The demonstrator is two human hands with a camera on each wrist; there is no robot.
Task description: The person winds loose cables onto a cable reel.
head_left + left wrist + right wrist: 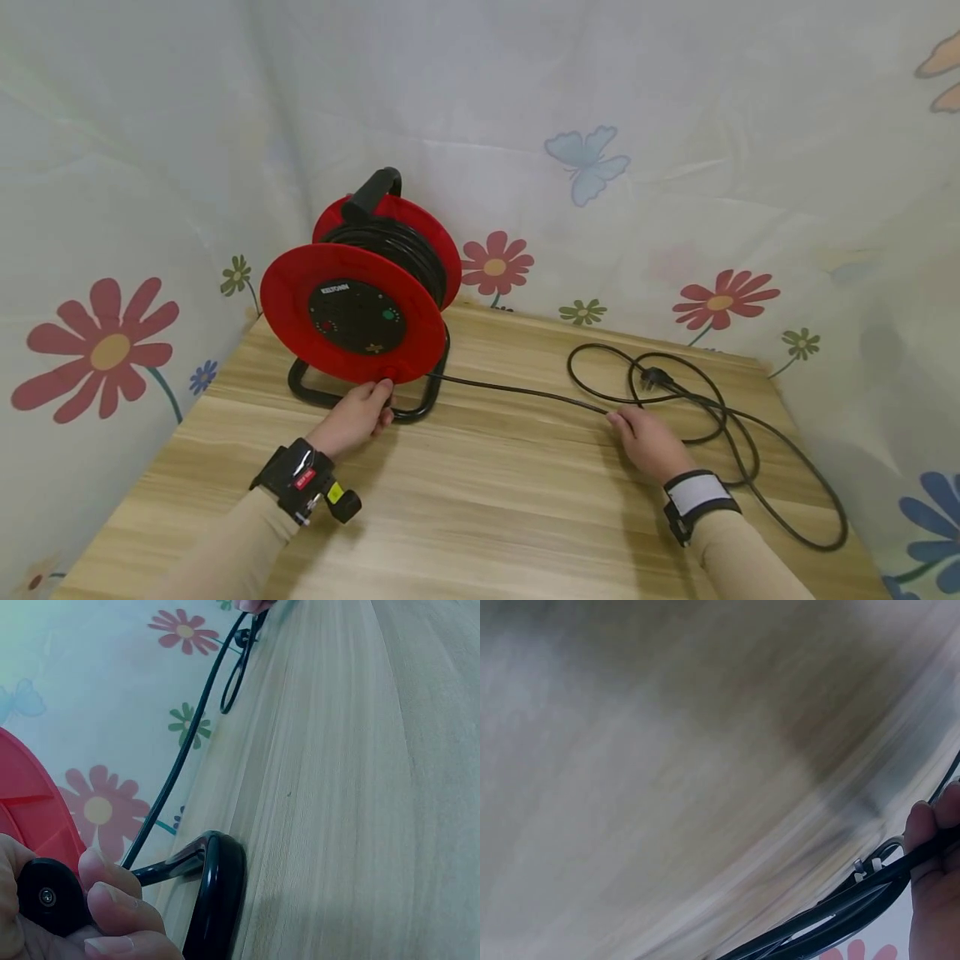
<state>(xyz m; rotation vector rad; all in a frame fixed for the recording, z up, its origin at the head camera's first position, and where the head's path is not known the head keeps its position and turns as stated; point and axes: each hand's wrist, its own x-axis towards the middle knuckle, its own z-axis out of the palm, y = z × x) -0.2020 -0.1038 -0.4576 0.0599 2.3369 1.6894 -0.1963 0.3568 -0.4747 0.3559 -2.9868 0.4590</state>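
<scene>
In the head view, we see the red cable reel point(356, 312) at nine o'clock on the wooden table point(480, 517). The left hand point(356, 418), at the reel's five o'clock, curls its fingers round a black knob point(51, 915). The right hand point(654, 442), at four o'clock, pinches the black cable point(517, 388) leading from the reel; we find the plug point(655, 378) at that hand's twelve o'clock.

The reel point(356, 321) at nine o'clock looks smooth plastic, its stand point(216, 900) glossy; the tabletop point(480, 500) at six, wood-grained; the cable point(722, 410) at four, smooth; the twelve-o'clock backdrop point(750, 150), creased cloth.
</scene>
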